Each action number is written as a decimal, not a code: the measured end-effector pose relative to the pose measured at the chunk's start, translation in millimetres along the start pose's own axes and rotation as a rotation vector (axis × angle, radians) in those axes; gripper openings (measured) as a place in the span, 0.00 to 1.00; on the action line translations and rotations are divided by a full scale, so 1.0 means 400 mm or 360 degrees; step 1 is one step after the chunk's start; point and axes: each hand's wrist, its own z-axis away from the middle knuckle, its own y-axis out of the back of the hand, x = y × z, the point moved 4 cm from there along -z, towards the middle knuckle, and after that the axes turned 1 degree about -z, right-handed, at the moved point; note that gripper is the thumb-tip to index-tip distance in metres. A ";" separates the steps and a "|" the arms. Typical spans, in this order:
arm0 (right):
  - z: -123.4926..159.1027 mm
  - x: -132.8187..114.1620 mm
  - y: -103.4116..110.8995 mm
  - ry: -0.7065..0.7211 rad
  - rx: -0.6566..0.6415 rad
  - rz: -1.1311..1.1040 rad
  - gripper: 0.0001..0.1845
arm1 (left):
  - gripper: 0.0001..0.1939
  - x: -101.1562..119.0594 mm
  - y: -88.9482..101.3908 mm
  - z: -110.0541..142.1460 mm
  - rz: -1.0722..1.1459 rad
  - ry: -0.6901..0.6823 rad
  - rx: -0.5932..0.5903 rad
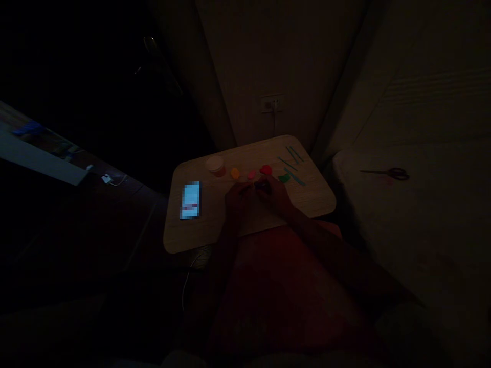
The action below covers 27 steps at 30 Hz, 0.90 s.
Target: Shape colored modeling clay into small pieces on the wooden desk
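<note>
Both hands work close together over the middle of a small wooden table (pixel 215 230), in very dim light. My left hand (pixel 236 198) has its fingers drawn together; what they hold, if anything, is too dark to see. My right hand (pixel 275 193) is closed around a small dark thing (pixel 261 186) whose kind I cannot make out. Just beyond the fingers lie soft-looking lumps: an orange one (pixel 235 173), a pink one (pixel 251 174), a red one (pixel 265 169) and a green one (pixel 284 178). Several thin green strips (pixel 294 177) lie at the right.
A lit phone (pixel 191 200) lies on the table's left side. Behind it stands a small round tub (pixel 215 166). Scissors (pixel 395 174) rest on a pale surface at the right. A wall socket (pixel 272 104) with a plugged-in cord is behind the table.
</note>
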 end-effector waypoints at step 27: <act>0.009 -0.002 0.000 -0.0046 -0.0011 -0.0275 0.13 | 0.05 -0.003 0.005 0.008 0.0031 0.0106 0.0073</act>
